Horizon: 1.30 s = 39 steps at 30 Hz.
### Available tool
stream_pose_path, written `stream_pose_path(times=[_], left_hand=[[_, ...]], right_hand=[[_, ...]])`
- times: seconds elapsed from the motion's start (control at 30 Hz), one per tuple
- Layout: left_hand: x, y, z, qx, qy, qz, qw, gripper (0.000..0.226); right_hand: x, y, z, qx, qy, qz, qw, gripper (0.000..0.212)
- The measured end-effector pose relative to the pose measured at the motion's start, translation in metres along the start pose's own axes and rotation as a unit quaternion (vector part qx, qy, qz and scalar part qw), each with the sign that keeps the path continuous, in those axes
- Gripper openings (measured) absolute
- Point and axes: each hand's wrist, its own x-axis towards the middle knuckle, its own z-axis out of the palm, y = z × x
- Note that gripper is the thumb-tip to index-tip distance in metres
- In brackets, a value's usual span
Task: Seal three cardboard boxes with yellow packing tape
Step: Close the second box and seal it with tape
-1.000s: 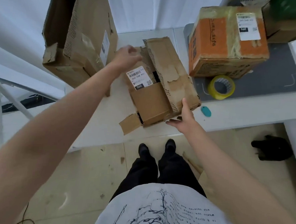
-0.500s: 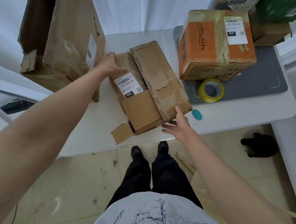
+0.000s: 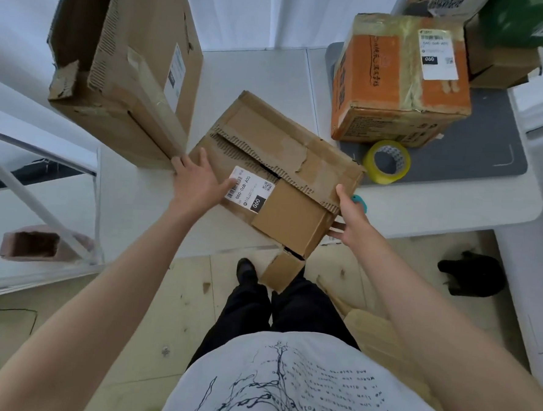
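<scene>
Count: three cardboard boxes in play on the white desk point(image 3: 271, 78), plus one roll of yellow packing tape point(image 3: 386, 162); more cartons stacked at the 1 o'clock corner, partly out of frame. Flat brown cardboard box with torn flaps point(image 3: 284, 177) sits mid-desk, skewed, its near corner overhanging the desk edge at 6 o'clock, one small loose flap hanging down there. White shipping label point(image 3: 251, 189) on its top, left side; flap edges are ragged with exposed corrugation, a dark gap between them, no yellow tape visible on it. Left hand point(image 3: 198, 181): fingers straight and spread, palm flat on the box's 9 o'clock edge, thumb touching the label; nothing gripped. Right hand point(image 3: 347, 218): grasping the box's 4 o'clock edge, thumb on top along the edge, fingers going under the side. Tall brown cardboard box point(image 3: 126, 66) stands at 10 o'clock, just beside the left hand, top flaps open and torn. Orange printed cardboard box point(image 3: 401, 83) at 1 o'clock on a grey mat point(image 3: 490, 148), already wrapped with yellowish tape bands, white label on top. Tape roll lies flat at 3 o'clock from the flat box, on the mat's near edge, just in front of the orange box. Small teal object point(image 3: 359, 201) just beside the right thumb, mostly hidden.
</scene>
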Motion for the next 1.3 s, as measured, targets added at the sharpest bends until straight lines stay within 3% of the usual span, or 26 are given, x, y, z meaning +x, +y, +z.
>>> stream_pose_path(times=[0.17,0.37,0.5,0.67,0.73,0.87,1.03,1.17,1.3], left_hand=[[-0.034,-0.01,0.012,0.009,-0.015,-0.035,0.999,0.111],[-0.07,-0.02,0.025,-0.017,-0.013,-0.044,0.999,0.125],[-0.075,-0.025,0.034,-0.12,0.036,-0.051,0.991,0.115],[-0.058,-0.016,0.031,-0.151,0.083,-0.073,0.982,0.099],[-0.05,-0.012,0.027,-0.134,0.094,-0.077,0.984,0.096],[-0.042,0.012,0.021,-0.065,0.099,0.019,0.993,0.091],[-0.022,0.051,0.012,-0.092,0.018,0.16,0.983,0.098],[-0.006,0.06,0.001,-0.059,0.009,0.167,0.984,0.121],[-0.001,0.051,0.004,-0.05,0.015,0.179,0.982,0.128]], right_hand=[[-0.001,-0.009,0.003,-0.056,0.003,-0.044,0.997,0.042],[0.006,-0.033,0.017,-0.104,-0.041,-0.079,0.991,0.058],[0.017,-0.06,0.029,-0.131,-0.06,-0.096,0.985,0.075],[0.022,-0.091,0.035,-0.116,-0.144,-0.129,0.974,0.072],[0.027,-0.095,0.032,-0.127,-0.162,-0.149,0.967,0.061],[0.024,-0.085,0.02,-0.21,-0.092,-0.17,0.958,0.034],[0.018,-0.053,-0.005,-0.286,-0.087,-0.094,0.95,0.043],[0.02,-0.038,-0.018,-0.256,-0.104,-0.074,0.958,0.042],[0.019,-0.03,-0.025,-0.238,-0.106,-0.091,0.961,0.036]])
